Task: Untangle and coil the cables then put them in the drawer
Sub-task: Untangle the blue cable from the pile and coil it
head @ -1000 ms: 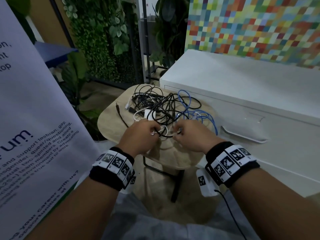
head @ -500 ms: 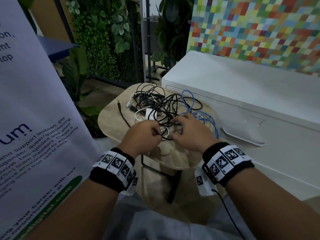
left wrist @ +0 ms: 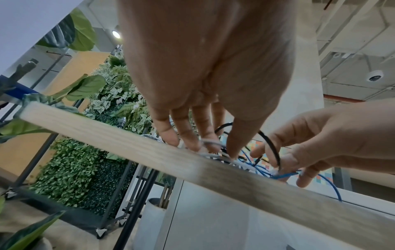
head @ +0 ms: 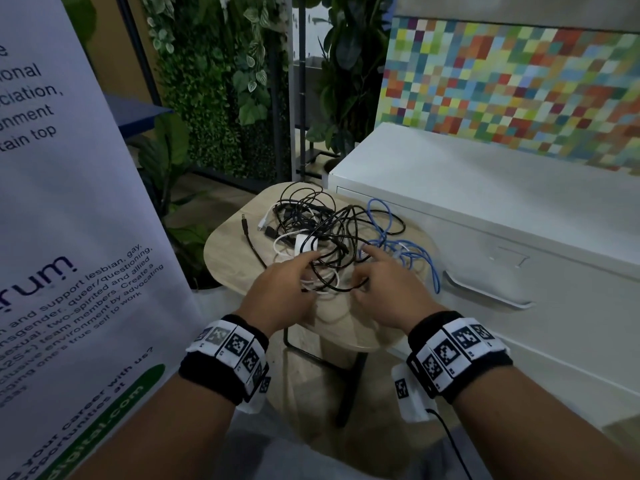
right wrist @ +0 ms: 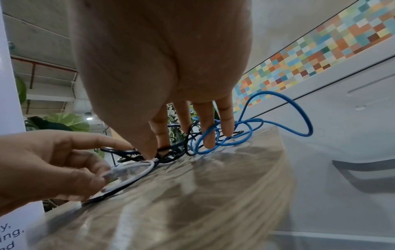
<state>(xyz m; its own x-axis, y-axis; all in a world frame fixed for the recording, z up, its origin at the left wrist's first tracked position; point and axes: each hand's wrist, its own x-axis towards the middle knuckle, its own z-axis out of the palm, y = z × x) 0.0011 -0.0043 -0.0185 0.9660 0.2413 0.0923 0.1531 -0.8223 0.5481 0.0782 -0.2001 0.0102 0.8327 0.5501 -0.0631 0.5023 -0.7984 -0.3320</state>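
Note:
A tangle of black cables (head: 329, 233) lies on a small round wooden table (head: 228, 258), with a blue cable (head: 384, 223) on its right side and a white cable (head: 325, 282) at its near edge. My left hand (head: 294, 275) reaches into the near side of the tangle. Its fingers curl round the white cable (right wrist: 119, 171) near the plug. My right hand (head: 374, 271) is beside it, fingers straight and spread among the black and blue cable (right wrist: 266, 92) loops, index finger stretched forward. The white drawer cabinet (head: 519, 271) stands to the right, its drawer closed.
The drawer's handle (head: 485, 296) juts out just right of the table. A tall printed banner (head: 69, 202) stands close on the left. Plants and a metal rack (head: 301, 98) are behind the table. A loose black plug end (head: 245, 223) lies on the table's left part.
Both hands have moved forward, deeper into the tangle. My right hand's fingers have straightened from a curled hold, with the index finger now stretched out.

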